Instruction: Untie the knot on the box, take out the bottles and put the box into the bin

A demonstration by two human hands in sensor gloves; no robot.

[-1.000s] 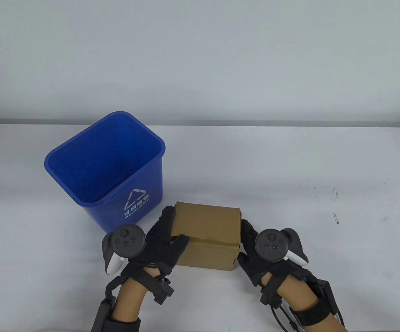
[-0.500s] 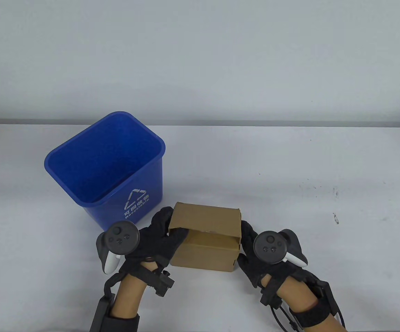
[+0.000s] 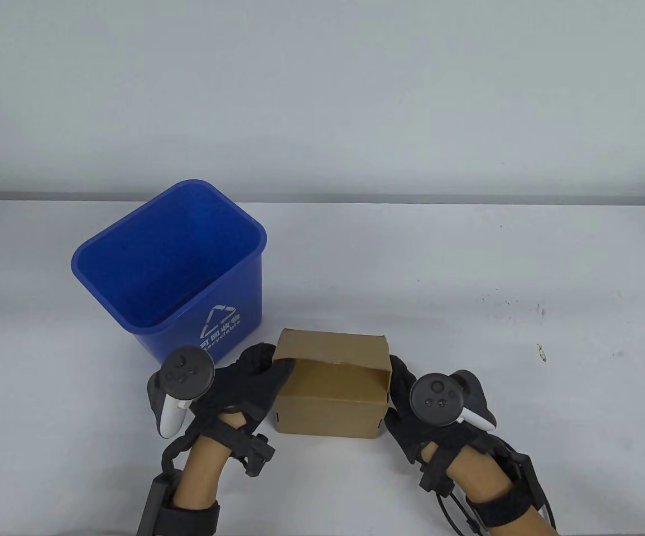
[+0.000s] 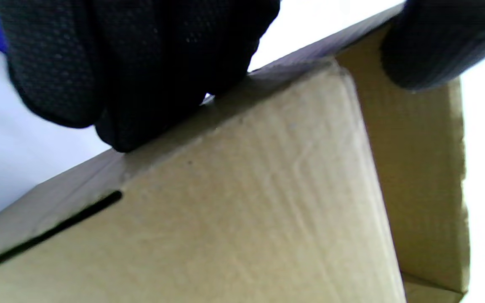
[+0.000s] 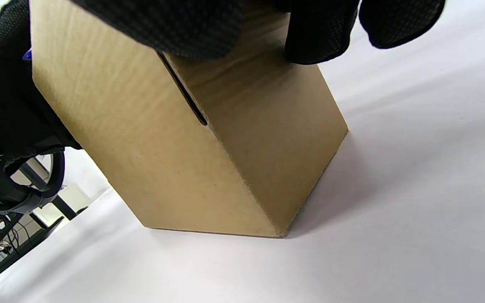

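Note:
A brown cardboard box (image 3: 328,407) stands on the white table in front of me. Its lid (image 3: 331,349) is raised at the front, showing a dark gap. My left hand (image 3: 274,362) pinches the lid's left end, fingers (image 4: 141,63) outside and thumb (image 4: 436,42) under the flap. My right hand (image 3: 395,388) holds the box's right side, its fingers (image 5: 318,29) lying over the upper edge of the box (image 5: 141,139). The blue bin (image 3: 227,329) stands open just behind and left of the box. No cord or bottles show, and the box's inside is hidden.
The bin's front wall nearly touches my left hand's tracker (image 3: 188,371). White table (image 3: 467,268) stretches to the right and behind the box, with small dark marks (image 3: 540,352) at the right. A grey wall rises behind the table.
The lid has gone from flat to lifted at its front edge. My left hand slid left and rolled outward, its thumb now under the flap. The right hand has hardly moved.

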